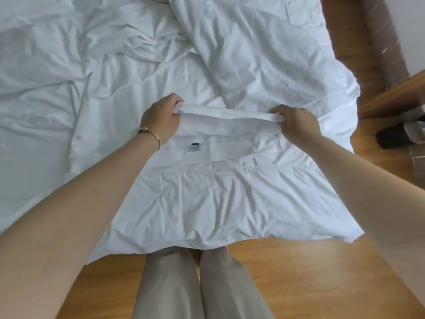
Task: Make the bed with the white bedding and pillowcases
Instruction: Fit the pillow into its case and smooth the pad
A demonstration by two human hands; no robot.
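Observation:
A white pillowcase (pixel 220 199) lies flat over the bed's near edge, hanging a little past it above my legs. Its inner flap carries a small blue-and-white label (pixel 193 147). My left hand (pixel 161 118) and my right hand (pixel 296 123) each pinch one end of the flap's folded rim, stretched taut between them. A plump white pillow (pixel 264 49) rests just beyond my hands, toward the right. Crumpled white bedding (pixel 57 65) covers the bed to the left.
Wooden floor (pixel 299 272) lies under my feet at the bed's near side. A brown wooden headboard (pixel 368 38) runs along the right, with a wooden ledge (pixel 395 95) and a dark slipper (pixel 395 137) on the floor beside it.

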